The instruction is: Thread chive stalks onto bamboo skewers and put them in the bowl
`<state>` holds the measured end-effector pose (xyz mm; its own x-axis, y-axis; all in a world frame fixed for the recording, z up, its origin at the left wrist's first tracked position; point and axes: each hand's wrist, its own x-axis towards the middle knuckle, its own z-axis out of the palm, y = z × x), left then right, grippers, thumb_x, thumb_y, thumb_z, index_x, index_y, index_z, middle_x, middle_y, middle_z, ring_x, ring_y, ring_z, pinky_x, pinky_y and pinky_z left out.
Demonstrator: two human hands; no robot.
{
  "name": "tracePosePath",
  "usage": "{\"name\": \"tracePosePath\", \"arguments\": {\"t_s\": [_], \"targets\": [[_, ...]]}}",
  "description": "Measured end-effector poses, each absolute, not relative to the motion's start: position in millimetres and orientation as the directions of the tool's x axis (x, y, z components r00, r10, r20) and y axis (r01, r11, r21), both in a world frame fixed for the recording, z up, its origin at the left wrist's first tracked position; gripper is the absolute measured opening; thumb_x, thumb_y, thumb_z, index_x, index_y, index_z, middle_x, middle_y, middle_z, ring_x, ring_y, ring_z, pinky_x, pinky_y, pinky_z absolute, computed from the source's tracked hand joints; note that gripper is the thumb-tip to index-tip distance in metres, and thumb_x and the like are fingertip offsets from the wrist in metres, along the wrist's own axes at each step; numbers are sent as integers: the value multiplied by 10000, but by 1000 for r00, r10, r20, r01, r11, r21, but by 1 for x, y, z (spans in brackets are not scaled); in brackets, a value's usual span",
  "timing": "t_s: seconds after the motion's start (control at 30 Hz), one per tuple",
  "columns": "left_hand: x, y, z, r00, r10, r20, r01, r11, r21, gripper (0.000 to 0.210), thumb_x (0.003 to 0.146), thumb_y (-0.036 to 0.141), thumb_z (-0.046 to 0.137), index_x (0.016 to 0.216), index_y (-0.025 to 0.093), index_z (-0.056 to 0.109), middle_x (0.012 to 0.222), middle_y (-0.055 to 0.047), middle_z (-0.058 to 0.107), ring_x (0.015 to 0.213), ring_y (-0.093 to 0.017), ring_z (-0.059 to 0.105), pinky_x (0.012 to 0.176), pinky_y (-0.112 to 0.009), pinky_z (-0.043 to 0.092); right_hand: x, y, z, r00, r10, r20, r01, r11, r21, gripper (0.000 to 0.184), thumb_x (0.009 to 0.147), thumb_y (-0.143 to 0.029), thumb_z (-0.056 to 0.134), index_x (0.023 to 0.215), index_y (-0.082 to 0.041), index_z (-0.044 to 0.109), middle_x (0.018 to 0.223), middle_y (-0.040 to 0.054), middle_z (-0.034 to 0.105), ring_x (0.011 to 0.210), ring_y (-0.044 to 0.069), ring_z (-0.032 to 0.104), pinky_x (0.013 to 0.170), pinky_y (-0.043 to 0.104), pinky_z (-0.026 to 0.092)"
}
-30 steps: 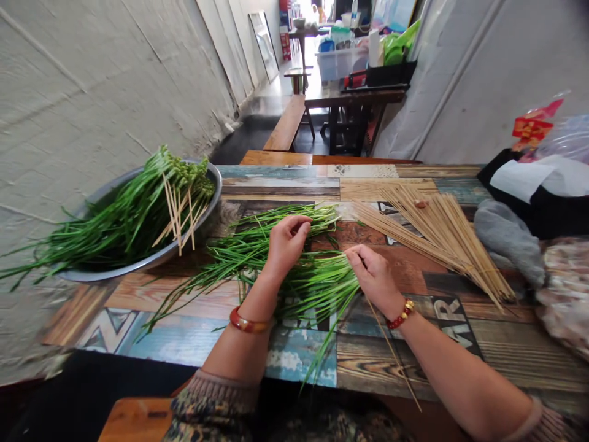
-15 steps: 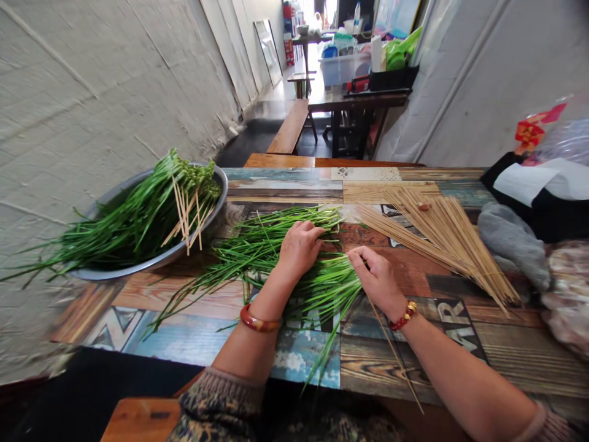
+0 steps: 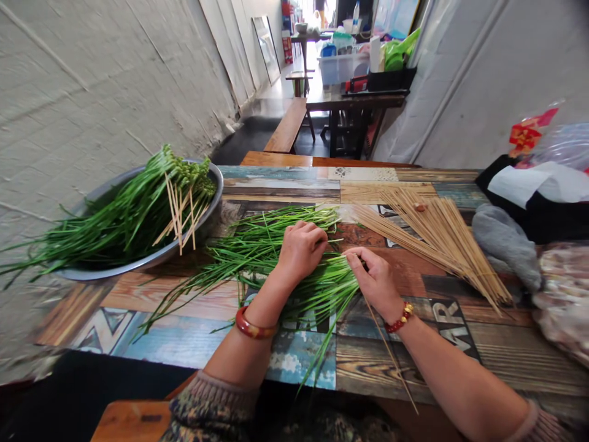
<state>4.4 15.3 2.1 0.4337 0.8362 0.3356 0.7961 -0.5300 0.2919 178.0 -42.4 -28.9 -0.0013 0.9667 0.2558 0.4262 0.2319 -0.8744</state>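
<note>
Long green garlic chives (image 3: 257, 236) lie in a loose pile on the table, their pale ends to the right. Over the pile, my left hand (image 3: 301, 248) is closed with curled fingers; a pale stalk end pokes out beside its fingertips. My right hand (image 3: 373, 273) pinches a bunch of chives (image 3: 329, 285) by the pale ends, and the leaves fan out to the left and down to the table's front edge. A thin bamboo skewer (image 3: 391, 353) slants from under this hand toward me; its upper end is hidden by the fingers.
At left, a metal basin (image 3: 138, 264) holds more chives with several skewers through them. A fan of bare bamboo skewers (image 3: 442, 239) lies at right, near a grey plastic bag (image 3: 504, 242) and a clear bag of pale pieces (image 3: 561, 301). Beyond the table (image 3: 294, 184) stands a bench (image 3: 288, 126).
My left fingers have curled in and a pale stalk end now shows beside them. My right hand keeps its pinch on the bunch. The whole view has shifted slightly.
</note>
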Motion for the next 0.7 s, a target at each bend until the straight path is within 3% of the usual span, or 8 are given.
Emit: {"name": "tracePosePath", "arguments": {"t_s": [0.13, 0.23, 0.47, 0.7], "targets": [[12, 11, -1, 417, 850, 323, 659, -527, 536, 120, 827, 195, 553, 880, 180, 659, 789, -21, 646, 729, -142, 558, 686, -276, 384, 178, -42, -30, 32, 972, 232, 386, 202, -900, 266, 897, -388, 480, 868, -189, 653, 829, 43, 694, 762, 180, 625, 684, 286, 459], [16, 8, -2, 442, 834, 332, 530, -541, 653, 168, 829, 147, 527, 896, 169, 680, 781, -28, 636, 725, -128, 566, 684, -250, 411, 179, -43, -32, 62, 977, 204, 325, 174, -930, 261, 882, -403, 504, 892, -192, 657, 858, 43, 696, 775, 182, 627, 686, 287, 473], [18, 7, 2, 423, 842, 334, 412, -507, 757, 144, 776, 79, 552, 793, 143, 680, 743, -21, 627, 714, -121, 570, 668, -233, 423, 179, -44, -34, 92, 991, 100, 211, 79, -974, 256, 840, -414, 568, 939, -186, 632, 834, 32, 666, 659, 143, 578, 602, 263, 467], [18, 7, 2, 444, 842, 306, 391, -489, 780, 143, 764, 71, 554, 774, 138, 680, 731, -19, 622, 708, -116, 564, 661, -225, 419, 179, -44, -36, 115, 988, 103, 154, 84, -984, 223, 833, -400, 587, 918, -195, 611, 847, 35, 664, 728, 157, 593, 639, 269, 477]]}}
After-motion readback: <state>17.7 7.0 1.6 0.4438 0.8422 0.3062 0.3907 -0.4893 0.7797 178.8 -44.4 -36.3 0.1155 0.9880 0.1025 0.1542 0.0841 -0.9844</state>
